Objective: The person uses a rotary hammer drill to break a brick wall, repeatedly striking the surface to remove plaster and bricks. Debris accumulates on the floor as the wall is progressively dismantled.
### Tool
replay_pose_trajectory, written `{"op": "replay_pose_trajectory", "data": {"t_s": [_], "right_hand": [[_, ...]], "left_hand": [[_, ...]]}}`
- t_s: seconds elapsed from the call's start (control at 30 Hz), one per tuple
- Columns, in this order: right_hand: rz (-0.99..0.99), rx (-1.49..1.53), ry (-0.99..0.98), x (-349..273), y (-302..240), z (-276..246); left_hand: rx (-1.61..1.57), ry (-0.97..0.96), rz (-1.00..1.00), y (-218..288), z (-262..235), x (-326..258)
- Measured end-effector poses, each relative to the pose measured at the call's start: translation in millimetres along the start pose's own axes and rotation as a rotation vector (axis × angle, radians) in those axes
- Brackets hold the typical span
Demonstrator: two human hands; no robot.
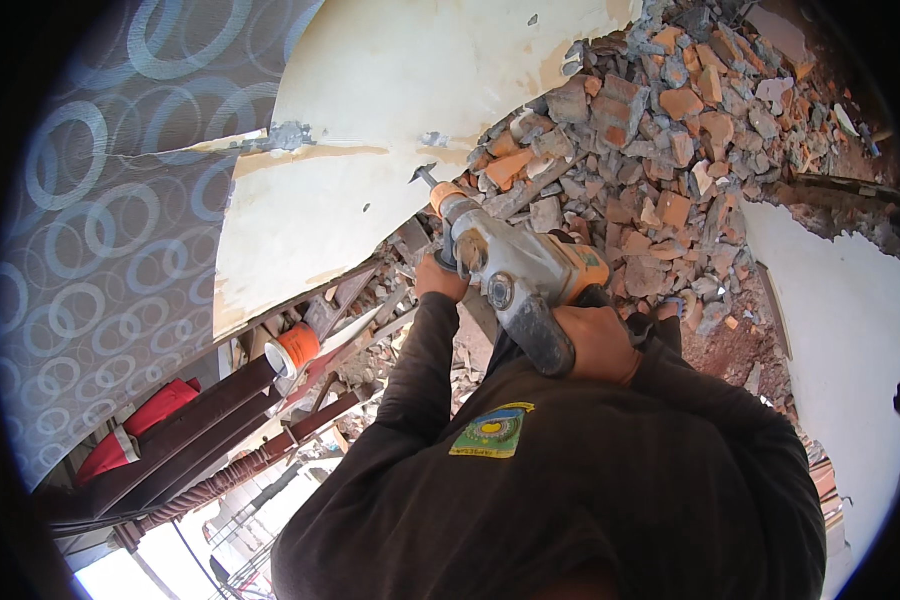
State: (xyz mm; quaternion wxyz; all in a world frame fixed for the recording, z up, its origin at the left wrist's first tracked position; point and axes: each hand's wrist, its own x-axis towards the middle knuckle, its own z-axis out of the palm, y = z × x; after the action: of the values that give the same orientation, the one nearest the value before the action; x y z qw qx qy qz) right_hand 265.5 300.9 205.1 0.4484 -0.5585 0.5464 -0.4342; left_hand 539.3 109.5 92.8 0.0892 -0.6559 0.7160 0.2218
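Observation:
A grey and orange demolition hammer [515, 258] slants across the middle of the view, its body coated in dust. My right hand [598, 342] is wrapped round its black rear handle [536, 335]. Farther forward, my left hand [440, 278] closes on the side handle near the orange nose. The short metal chisel [425, 177] points at the cream wall [345, 190], its tip at or very close to a dark chipped spot. Whether the bit has gone into the wall I cannot tell.
Broken bricks and mortar [660, 150] lie heaped ahead and to the right. Patterned grey wallpaper [120, 220] covers the left wall. An orange and white bucket [293, 350], red cloth-like pieces [140, 425] and dark beams [205, 420] are at lower left. A white panel [830, 330] stands at right.

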Motion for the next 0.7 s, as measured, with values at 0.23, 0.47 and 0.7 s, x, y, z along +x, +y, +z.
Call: {"op": "replay_pose_trajectory", "data": {"t_s": [0.23, 0.47, 0.7], "right_hand": [[-0.028, 0.006, 0.013, 2, 3, 0], [-0.025, 0.023, 0.028, 3, 3, -1], [0.010, -0.006, 0.016, 3, 5, -1]], "left_hand": [[0.021, -0.007, 0.090, 12, -11, -4], [0.042, 0.007, 0.108, 6, -9, 0], [0.024, -0.029, 0.133, 9, -13, -1]]}}
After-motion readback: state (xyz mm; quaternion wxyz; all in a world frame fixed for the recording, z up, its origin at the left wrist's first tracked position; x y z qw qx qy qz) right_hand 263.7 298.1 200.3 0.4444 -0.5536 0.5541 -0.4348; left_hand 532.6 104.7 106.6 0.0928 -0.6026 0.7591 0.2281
